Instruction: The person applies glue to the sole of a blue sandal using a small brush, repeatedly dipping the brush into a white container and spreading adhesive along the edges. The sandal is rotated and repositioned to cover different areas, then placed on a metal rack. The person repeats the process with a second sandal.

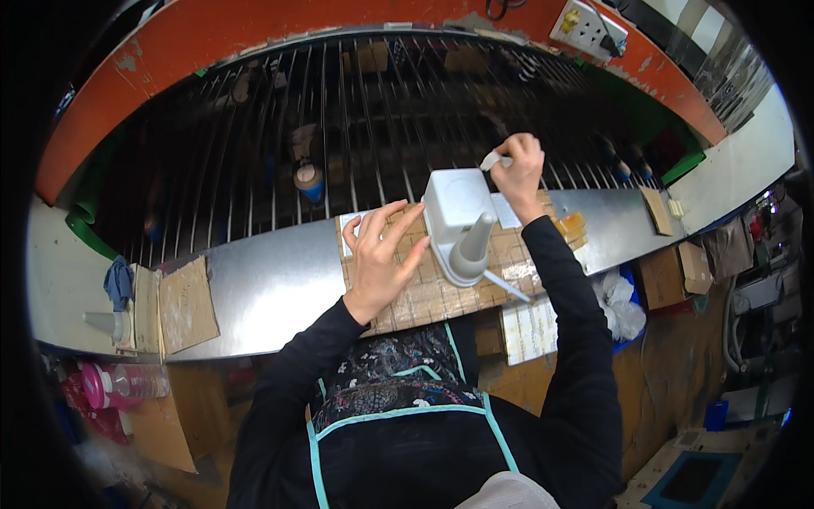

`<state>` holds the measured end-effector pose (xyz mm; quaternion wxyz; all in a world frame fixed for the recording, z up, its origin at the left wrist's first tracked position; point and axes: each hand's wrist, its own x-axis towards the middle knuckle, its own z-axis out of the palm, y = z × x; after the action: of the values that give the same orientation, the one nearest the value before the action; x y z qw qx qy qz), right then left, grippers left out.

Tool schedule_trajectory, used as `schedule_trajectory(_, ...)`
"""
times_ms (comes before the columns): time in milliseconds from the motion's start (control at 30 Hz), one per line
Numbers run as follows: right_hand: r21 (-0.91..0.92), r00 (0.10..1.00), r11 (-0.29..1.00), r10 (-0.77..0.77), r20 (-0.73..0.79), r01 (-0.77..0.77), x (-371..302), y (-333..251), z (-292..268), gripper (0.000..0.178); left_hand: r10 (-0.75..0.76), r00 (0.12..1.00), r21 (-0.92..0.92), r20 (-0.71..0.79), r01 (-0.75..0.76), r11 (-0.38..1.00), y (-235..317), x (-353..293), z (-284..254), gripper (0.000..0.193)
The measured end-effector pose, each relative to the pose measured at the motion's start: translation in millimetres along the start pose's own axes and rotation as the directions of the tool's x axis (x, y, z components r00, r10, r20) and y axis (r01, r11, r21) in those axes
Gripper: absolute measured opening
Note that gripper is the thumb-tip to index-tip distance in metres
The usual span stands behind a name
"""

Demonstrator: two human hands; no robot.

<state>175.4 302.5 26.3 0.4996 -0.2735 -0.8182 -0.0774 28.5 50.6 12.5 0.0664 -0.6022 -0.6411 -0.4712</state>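
A white plastic part with a square box-like body (458, 200) and a grey cone (475, 242) at its near end stands on a cardboard sheet (407, 301) crossed with tape. A thin pale strip (507, 286) sticks out from its near right side. My left hand (381, 259) is beside the part's left side, fingers spread and curved, its fingertips close to the box; whether they touch cannot be told. Beyond the box's far right corner, my right hand (517, 170) is closed on a small white piece (492, 160), whose kind is too hidden to tell.
Dark bars or rollers (254, 153) run behind the metal bench edge (263, 297), with a blue-based object (309, 181) on them. An orange beam carries a power strip (589, 30). Amber tape (573, 227) lies right of the cardboard. A pink-lidded bottle (127, 382) is at lower left.
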Motion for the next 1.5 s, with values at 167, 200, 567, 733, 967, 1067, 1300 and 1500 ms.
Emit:
schedule_trajectory(167, -0.017, 0.984, 0.992, -0.125, 0.124, 0.128, -14, 18, 18, 0.021, 0.016, 1.0, 0.082, 0.011, -0.017, 0.996, -16, 35, 26, 0.044)
schedule_trajectory(200, -0.013, 0.983, 0.99, -0.14, 0.117, 0.143, -16, 20, 19, 0.021, 0.03, 0.999, 0.093, 0.023, -0.032, 0.995, -20, 43, 35, 0.047)
schedule_trajectory(567, -0.103, 0.97, 0.97, -0.209, 0.125, 0.222, -33, 34, 19, 0.022, 0.06, 0.938, 0.189, 0.341, -0.131, 0.973, -18, 91, 108, 0.059)
schedule_trajectory(733, -0.122, 0.945, 0.956, -0.236, 0.224, 0.268, -50, 39, 20, 0.027, 0.069, 0.906, 0.222, 0.417, -0.175, 0.959, -22, 95, 108, 0.041)
schedule_trajectory(967, -0.037, 0.895, 0.993, -0.088, 0.436, 0.116, -56, 41, -36, 0.084, -0.094, 0.87, 0.147, 0.485, 0.025, 0.989, -23, 92, 84, 0.063)
schedule_trajectory(1067, 0.022, 0.931, 0.999, -0.03, 0.364, 0.024, -37, 40, -85, 0.068, -0.139, 0.88, 0.001, 0.453, 0.155, 0.988, -33, 62, 38, 0.064)
schedule_trajectory(1300, 0.574, 0.927, 0.753, 0.126, 0.352, -0.321, -41, -16, -173, 0.053, -0.54, 0.795, 0.365, 0.275, 0.433, 0.824, -81, -69, -83, 0.049)
schedule_trajectory(1500, 0.819, 0.81, -0.128, -0.294, 0.508, -0.56, -79, -111, -87, 0.039, -0.622, 0.773, 0.635, 0.122, 0.421, 0.648, -95, -149, -95, 0.055)
